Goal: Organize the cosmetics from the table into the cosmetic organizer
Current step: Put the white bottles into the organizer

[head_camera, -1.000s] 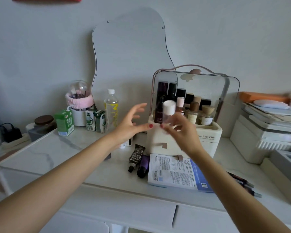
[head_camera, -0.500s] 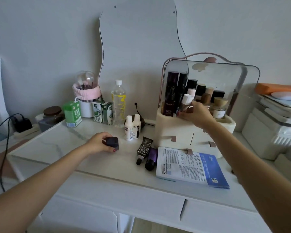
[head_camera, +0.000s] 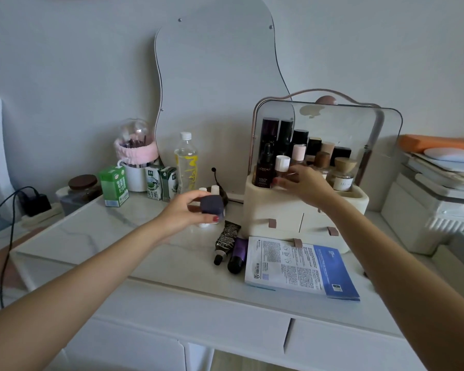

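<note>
The cream cosmetic organizer (head_camera: pixel 276 212) stands on the white table with its clear lid raised and several bottles in its top tray. My right hand (head_camera: pixel 304 184) holds a small clear bottle with a white cap (head_camera: pixel 282 164) at the tray's front left, beside a dark dropper bottle (head_camera: pixel 264 171). My left hand (head_camera: pixel 184 211) grips a small dark jar (head_camera: pixel 211 204) lifted above the table, in front of two small white bottles (head_camera: pixel 214 189). A black-patterned tube (head_camera: pixel 225 241) and a purple tube (head_camera: pixel 237 254) lie beside a blue-and-white sheet mask packet (head_camera: pixel 298 266).
A water bottle (head_camera: pixel 186 163), milk cartons (head_camera: pixel 114 186), a brush holder with a pink band (head_camera: pixel 135 156) and a brown-lidded jar (head_camera: pixel 82 187) line the back left. A wavy mirror (head_camera: pixel 217 84) leans on the wall. White boxes (head_camera: pixel 426 210) stack at the right.
My left hand has lifted the dark jar off the table and moved it right toward the organizer. My right hand still holds the white-capped bottle, now upright in the tray.
</note>
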